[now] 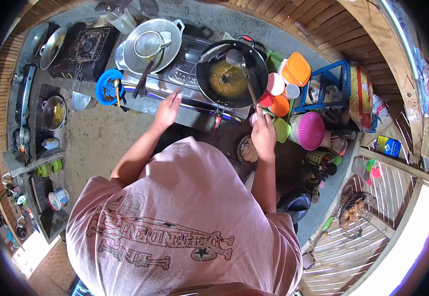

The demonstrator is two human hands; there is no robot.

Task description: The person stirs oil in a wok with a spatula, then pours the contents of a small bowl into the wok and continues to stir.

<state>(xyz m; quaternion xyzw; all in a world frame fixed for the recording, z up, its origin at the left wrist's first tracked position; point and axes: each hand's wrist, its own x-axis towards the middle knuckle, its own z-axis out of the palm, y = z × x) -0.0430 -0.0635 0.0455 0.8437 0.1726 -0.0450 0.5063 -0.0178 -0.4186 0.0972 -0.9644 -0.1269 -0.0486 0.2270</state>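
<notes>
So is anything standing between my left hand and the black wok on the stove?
Nothing visible stands between your left hand and the wok; just part of the stove lies that way. The silver pan with the strainer sits further left, outside that line.

We reach forward with both bare arms, left hand point(168, 109) angled inward, fingers forward, right hand point(263, 132) curled in a grip.

wok point(204, 81): dark metal, glossy | spatula point(234, 57): metal | pink lid point(311, 130): ridged plastic | shirt point(185, 197): matt cloth
</notes>
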